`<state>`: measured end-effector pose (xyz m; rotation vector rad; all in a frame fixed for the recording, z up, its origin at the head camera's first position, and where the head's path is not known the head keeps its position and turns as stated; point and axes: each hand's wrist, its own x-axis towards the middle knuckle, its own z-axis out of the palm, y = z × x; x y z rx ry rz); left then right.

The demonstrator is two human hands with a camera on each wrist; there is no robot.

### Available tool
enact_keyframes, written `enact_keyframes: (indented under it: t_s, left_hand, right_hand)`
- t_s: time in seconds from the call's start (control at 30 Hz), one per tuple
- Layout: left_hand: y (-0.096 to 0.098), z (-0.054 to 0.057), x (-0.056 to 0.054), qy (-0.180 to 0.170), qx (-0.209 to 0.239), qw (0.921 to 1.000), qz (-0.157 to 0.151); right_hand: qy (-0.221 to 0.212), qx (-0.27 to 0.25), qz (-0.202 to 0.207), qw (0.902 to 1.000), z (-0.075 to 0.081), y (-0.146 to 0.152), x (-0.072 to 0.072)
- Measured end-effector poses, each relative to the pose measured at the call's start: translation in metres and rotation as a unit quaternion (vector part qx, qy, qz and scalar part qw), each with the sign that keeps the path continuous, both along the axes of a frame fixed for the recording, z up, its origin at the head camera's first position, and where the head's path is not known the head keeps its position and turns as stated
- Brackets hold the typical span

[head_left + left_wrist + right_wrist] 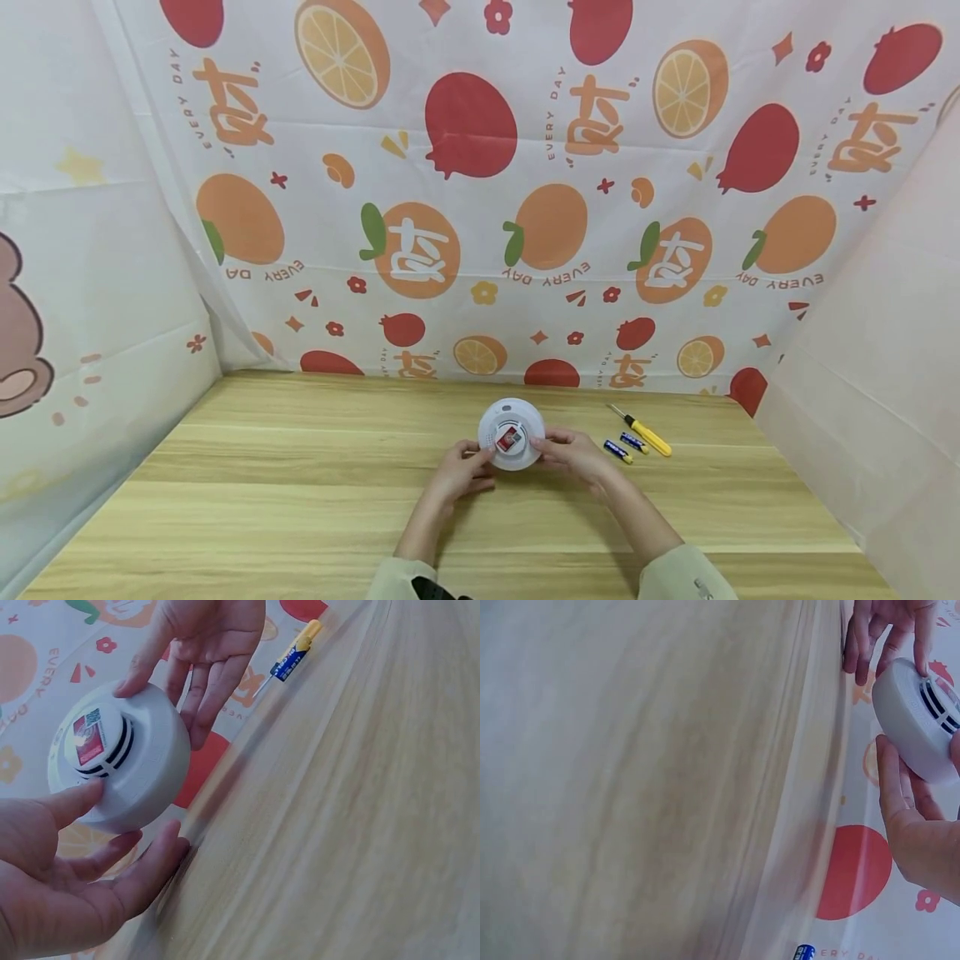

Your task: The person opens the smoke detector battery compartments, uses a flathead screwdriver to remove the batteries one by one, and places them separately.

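A round white smoke detector (512,435), with a red label on its raised centre, is held between both hands with its face turned up. My left hand (459,473) pinches the near left rim, thumb on the face and fingers below. On the right edge, my right hand (573,454) grips with its thumb on top and its other fingers under and behind. The left wrist view shows the smoke detector (154,757) tilted, black vent slots around its centre. In the right wrist view, its side (907,724) appears between the two hands, partly cut off by the frame.
Right of the hands, two blue-and-yellow batteries (618,452) lie on the wood-grain table (300,475). Beside them lies a screwdriver (649,437) with a yellow and black handle. A fruit-printed cloth (480,208) hangs behind the table, with more cloth at both sides.
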<state>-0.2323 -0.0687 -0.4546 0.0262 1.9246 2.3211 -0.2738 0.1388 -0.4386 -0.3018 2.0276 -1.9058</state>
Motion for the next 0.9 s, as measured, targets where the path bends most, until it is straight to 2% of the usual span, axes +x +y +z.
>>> enact_keyframes:
  t_s: [0.13,0.27,0.53,0.67,0.9]
  left_hand:
    - [0.001,-0.002,-0.002,0.015,0.029,0.9994,0.008]
    - [0.002,-0.002,-0.003,0.024,0.033,0.9989,0.022]
    - [0.005,0.000,-0.007,0.026,0.017,0.9973,0.066]
    - [0.004,-0.001,-0.007,0.026,0.001,0.9976,0.063]
    - [0.005,-0.002,-0.006,0.047,-0.045,0.9961,0.061]
  right_hand:
    - [-0.022,-0.010,-0.006,0.9997,0.000,-0.003,0.000]
    - [-0.037,-0.015,-0.007,0.9992,-0.001,-0.005,0.000]
    - [-0.045,-0.018,-0.008,0.9988,-0.002,-0.008,0.000]
    - [-0.048,-0.012,-0.018,0.9986,-0.003,-0.010,-0.001]
    - [-0.043,0.037,-0.042,0.9975,-0.003,-0.014,0.002]
